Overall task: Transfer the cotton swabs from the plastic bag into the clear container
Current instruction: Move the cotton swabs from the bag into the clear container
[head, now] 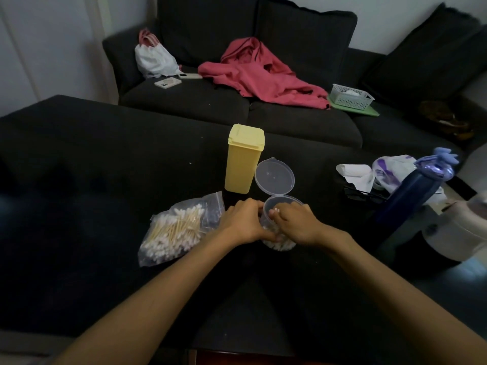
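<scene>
Swabs are being pressed into the container, steadied at its 9 o'clock side by the gripping left hand while the right hand pinches them at the rim, the bag lying at 9 o'clock, lid hinged back at 12.

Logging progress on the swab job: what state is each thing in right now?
clear container: lid open, swabs inside
plastic bag: lying flat, many swabs left
yellow box: upright, lid closed
left hand: gripping container
right hand: at container rim, holding swabs
</scene>
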`<state>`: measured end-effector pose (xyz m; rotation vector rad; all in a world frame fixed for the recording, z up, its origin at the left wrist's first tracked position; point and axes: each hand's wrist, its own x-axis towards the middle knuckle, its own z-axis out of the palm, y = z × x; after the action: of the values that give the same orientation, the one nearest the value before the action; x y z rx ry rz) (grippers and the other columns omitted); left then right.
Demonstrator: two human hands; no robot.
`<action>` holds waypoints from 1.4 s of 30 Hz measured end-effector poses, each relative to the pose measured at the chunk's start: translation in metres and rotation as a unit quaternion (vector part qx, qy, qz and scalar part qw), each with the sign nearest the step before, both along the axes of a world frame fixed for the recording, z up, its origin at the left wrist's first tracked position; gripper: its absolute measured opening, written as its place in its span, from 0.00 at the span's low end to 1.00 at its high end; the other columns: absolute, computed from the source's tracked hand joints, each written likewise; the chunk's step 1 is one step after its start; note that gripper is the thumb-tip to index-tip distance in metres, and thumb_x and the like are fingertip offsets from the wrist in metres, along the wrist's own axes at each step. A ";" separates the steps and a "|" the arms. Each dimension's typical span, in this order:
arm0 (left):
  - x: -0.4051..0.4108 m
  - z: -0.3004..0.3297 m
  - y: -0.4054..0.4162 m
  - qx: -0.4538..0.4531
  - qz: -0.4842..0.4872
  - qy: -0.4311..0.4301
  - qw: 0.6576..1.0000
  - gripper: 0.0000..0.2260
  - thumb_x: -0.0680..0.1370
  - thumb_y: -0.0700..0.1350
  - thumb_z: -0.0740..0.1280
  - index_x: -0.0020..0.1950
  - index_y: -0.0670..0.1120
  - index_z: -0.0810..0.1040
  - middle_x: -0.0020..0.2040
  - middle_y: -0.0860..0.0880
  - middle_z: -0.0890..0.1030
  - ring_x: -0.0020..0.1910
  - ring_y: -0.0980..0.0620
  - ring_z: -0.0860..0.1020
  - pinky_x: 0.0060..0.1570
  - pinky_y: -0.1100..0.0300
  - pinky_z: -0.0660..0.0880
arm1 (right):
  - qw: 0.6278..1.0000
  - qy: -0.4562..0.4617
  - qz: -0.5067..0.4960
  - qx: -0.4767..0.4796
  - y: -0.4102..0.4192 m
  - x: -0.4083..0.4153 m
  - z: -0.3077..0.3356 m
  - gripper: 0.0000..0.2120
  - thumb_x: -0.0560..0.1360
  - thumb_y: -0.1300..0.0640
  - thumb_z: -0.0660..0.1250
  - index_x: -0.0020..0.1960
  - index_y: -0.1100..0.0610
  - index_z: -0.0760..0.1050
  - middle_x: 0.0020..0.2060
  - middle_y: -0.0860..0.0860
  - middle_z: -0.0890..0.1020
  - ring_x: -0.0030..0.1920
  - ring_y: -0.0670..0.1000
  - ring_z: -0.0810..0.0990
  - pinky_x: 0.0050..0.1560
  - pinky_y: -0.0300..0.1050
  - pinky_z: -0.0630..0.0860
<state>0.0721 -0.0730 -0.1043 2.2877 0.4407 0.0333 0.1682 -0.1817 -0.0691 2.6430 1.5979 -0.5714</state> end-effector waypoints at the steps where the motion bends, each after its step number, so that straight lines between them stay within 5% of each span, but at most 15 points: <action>1: 0.000 0.000 0.000 0.002 0.001 -0.002 1.000 0.24 0.65 0.54 0.76 0.59 0.51 0.76 0.54 0.52 0.81 0.55 0.53 0.78 0.56 0.48 0.76 | 1.000 0.002 -0.001 -0.013 0.002 0.000 0.003 0.13 0.81 0.54 0.54 0.54 0.58 0.75 0.52 0.55 0.78 0.53 0.52 0.76 0.61 0.52 0.69; 7: -0.001 0.001 -0.001 0.003 0.004 0.001 1.000 0.26 0.66 0.55 0.76 0.61 0.51 0.75 0.55 0.52 0.81 0.55 0.53 0.78 0.57 0.48 0.75 | 0.965 0.228 -0.069 -0.106 0.008 0.016 0.033 0.16 0.81 0.52 0.54 0.64 0.58 0.69 0.56 0.54 0.74 0.53 0.50 0.75 0.56 0.44 0.72; 11: -0.001 0.003 -0.004 0.013 0.007 -0.002 1.000 0.27 0.66 0.55 0.76 0.62 0.50 0.75 0.56 0.52 0.81 0.55 0.53 0.78 0.57 0.48 0.75 | 0.978 0.174 -0.035 -0.113 0.010 0.027 0.035 0.15 0.80 0.51 0.58 0.61 0.58 0.74 0.60 0.55 0.76 0.58 0.53 0.76 0.63 0.50 0.71; 17: -0.004 0.004 -0.006 0.026 0.024 -0.012 0.999 0.29 0.65 0.57 0.76 0.64 0.51 0.74 0.57 0.52 0.80 0.57 0.53 0.78 0.57 0.49 0.75 | 0.982 0.136 -0.003 -0.131 0.010 0.027 0.026 0.13 0.79 0.55 0.59 0.61 0.58 0.73 0.61 0.55 0.74 0.57 0.50 0.75 0.61 0.47 0.72; 23: -0.009 0.006 -0.008 0.090 0.058 -0.050 0.993 0.43 0.64 0.56 0.77 0.74 0.49 0.61 0.70 0.50 0.70 0.67 0.51 0.71 0.62 0.49 0.72 | 0.984 0.144 0.005 -0.109 0.010 0.031 0.044 0.14 0.79 0.54 0.61 0.62 0.55 0.75 0.60 0.52 0.76 0.60 0.51 0.75 0.64 0.50 0.72; 28: -0.014 0.016 -0.007 0.121 0.027 -0.113 0.986 0.34 0.68 0.52 0.75 0.71 0.51 0.66 0.66 0.51 0.73 0.64 0.53 0.72 0.61 0.51 0.72 | 0.984 0.174 -0.019 -0.045 -0.008 0.031 0.042 0.13 0.80 0.55 0.57 0.60 0.57 0.76 0.58 0.52 0.76 0.59 0.50 0.75 0.64 0.49 0.71; 34: -0.014 0.012 -0.010 0.134 0.013 -0.092 0.987 0.31 0.71 0.53 0.73 0.72 0.53 0.66 0.68 0.53 0.73 0.66 0.54 0.71 0.62 0.50 0.72 | 0.983 0.137 -0.028 0.115 -0.029 0.022 0.014 0.10 0.76 0.56 0.65 0.55 0.54 0.80 0.55 0.49 0.81 0.54 0.42 0.77 0.49 0.35 0.75; 39: -0.018 0.014 -0.016 0.200 -0.009 -0.116 0.973 0.25 0.74 0.52 0.70 0.69 0.53 0.69 0.66 0.53 0.73 0.66 0.54 0.69 0.62 0.50 0.71 | 0.994 0.055 0.010 0.097 -0.030 0.019 0.015 0.08 0.78 0.51 0.62 0.49 0.49 0.80 0.52 0.46 0.79 0.55 0.46 0.76 0.63 0.55 0.69; 42: -0.020 0.013 -0.019 0.209 -0.041 -0.097 0.972 0.22 0.76 0.51 0.68 0.69 0.54 0.69 0.66 0.51 0.72 0.67 0.54 0.68 0.62 0.53 0.70 | 0.992 0.063 0.002 0.106 -0.042 0.010 0.020 0.13 0.80 0.53 0.57 0.60 0.51 0.76 0.58 0.50 0.78 0.59 0.47 0.75 0.66 0.48 0.67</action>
<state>0.0522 -0.0915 -0.0916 2.6795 0.2516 0.3341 0.1787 -0.2233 -0.0495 2.8034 1.7924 -0.6118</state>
